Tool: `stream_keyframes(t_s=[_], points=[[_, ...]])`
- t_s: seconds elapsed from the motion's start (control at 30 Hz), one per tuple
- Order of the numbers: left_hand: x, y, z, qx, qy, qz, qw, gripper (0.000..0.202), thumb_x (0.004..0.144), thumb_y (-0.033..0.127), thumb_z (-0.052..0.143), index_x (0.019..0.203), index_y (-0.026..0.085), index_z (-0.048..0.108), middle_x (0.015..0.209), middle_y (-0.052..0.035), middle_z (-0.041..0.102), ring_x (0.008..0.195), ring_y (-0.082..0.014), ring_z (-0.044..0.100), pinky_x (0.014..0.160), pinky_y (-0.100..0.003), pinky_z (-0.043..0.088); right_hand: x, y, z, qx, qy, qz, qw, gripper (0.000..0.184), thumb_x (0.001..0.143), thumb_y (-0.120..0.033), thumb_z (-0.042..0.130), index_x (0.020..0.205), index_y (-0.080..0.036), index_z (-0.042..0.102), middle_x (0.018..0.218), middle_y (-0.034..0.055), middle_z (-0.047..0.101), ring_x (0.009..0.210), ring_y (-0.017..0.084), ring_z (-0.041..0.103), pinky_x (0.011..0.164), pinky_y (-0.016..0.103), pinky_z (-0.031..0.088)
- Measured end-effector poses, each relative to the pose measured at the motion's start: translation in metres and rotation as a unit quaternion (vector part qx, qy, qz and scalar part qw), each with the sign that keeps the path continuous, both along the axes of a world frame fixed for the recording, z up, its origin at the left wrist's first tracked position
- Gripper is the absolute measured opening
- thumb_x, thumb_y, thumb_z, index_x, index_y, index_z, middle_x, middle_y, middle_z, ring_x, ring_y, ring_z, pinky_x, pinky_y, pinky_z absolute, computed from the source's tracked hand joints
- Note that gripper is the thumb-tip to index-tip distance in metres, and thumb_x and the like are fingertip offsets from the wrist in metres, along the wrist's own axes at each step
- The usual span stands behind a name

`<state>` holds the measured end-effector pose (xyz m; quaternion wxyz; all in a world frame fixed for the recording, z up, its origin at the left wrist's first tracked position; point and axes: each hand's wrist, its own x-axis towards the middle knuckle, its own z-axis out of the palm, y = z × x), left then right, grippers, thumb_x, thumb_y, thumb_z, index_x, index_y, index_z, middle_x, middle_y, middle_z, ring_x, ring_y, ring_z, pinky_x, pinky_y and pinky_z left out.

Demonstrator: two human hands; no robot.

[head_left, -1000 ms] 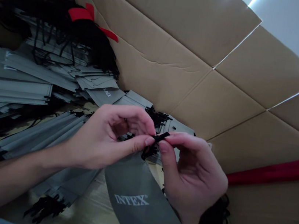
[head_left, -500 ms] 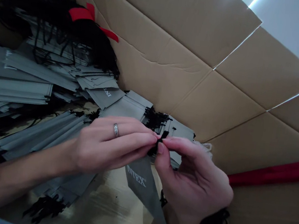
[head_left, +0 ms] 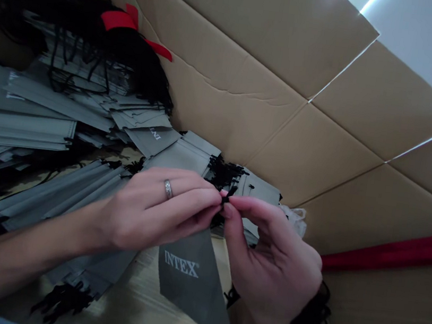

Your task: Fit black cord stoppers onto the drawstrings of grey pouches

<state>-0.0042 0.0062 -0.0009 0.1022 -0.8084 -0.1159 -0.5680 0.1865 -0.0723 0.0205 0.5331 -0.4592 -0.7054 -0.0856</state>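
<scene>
Grey INTEX bag (head_left: 187,281) swung left since last look, print showing more. Head view: left hand (head_left: 152,212) with ring (head_left: 167,189) and right hand (head_left: 270,261) pinched tight on black cord (head_left: 227,198) above bag. More grey bags (head_left: 23,129) lay piled near cardboard box wall (head_left: 225,99).

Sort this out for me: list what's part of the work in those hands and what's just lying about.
In use: left hand; right hand; black cord pinched between them; grey INTEX bag hanging below.

Lying about: pile of grey bags; tangled black cords; red ribbon; cardboard box wall; red strip.
</scene>
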Motion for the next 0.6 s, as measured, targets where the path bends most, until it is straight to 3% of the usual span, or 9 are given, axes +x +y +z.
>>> stream_keyframes(t_s=[0.1, 0.23, 0.43, 0.6], points=[[-0.002, 0.002, -0.002, 0.025, 0.031, -0.004, 0.999, 0.017, 0.102, 0.012, 0.079, 0.118, 0.010, 0.072, 0.101, -0.0097, 0.086, 0.084, -0.0196, 0.084, 0.079, -0.028, 0.072, 0.003, 0.000, 0.005, 0.001, -0.059, -0.009, 0.998, 0.018, 0.101, -0.010, 0.076, 0.109, -0.026, 0.077, 0.097, -0.0049, 0.087, 0.082, 0.013, 0.084, 0.085, 0.023, 0.072], [-0.005, 0.004, -0.002, 0.007, 0.061, -0.035, 0.997, 0.009, 0.105, 0.010, 0.071, 0.113, 0.013, 0.070, 0.099, -0.0081, 0.084, 0.088, -0.0215, 0.084, 0.078, -0.029, 0.071, 0.005, 0.000, 0.010, -0.005, -0.099, -0.001, 0.995, 0.018, 0.101, -0.007, 0.073, 0.107, -0.024, 0.075, 0.093, -0.0042, 0.087, 0.082, 0.014, 0.085, 0.084, 0.022, 0.072], [-0.011, -0.010, 0.001, -0.043, 0.062, -0.025, 0.997, 0.014, 0.105, 0.016, 0.074, 0.119, 0.018, 0.073, 0.098, -0.0054, 0.085, 0.085, -0.0201, 0.084, 0.081, -0.028, 0.071, 0.004, -0.001, 0.007, -0.009, -0.056, 0.010, 0.998, 0.019, 0.096, -0.008, 0.075, 0.100, -0.027, 0.074, 0.087, -0.0071, 0.084, 0.071, 0.012, 0.080, 0.074, 0.024, 0.070], [-0.020, -0.026, 0.007, -0.115, 0.077, -0.032, 0.990, 0.015, 0.107, 0.018, 0.074, 0.121, 0.021, 0.071, 0.097, -0.0034, 0.085, 0.082, -0.0193, 0.083, 0.078, -0.031, 0.072, 0.003, -0.005, 0.004, -0.026, 0.023, 0.036, 0.999, 0.021, 0.090, -0.009, 0.081, 0.099, -0.028, 0.078, 0.091, -0.0079, 0.085, 0.074, 0.012, 0.080, 0.074, 0.024, 0.069]])
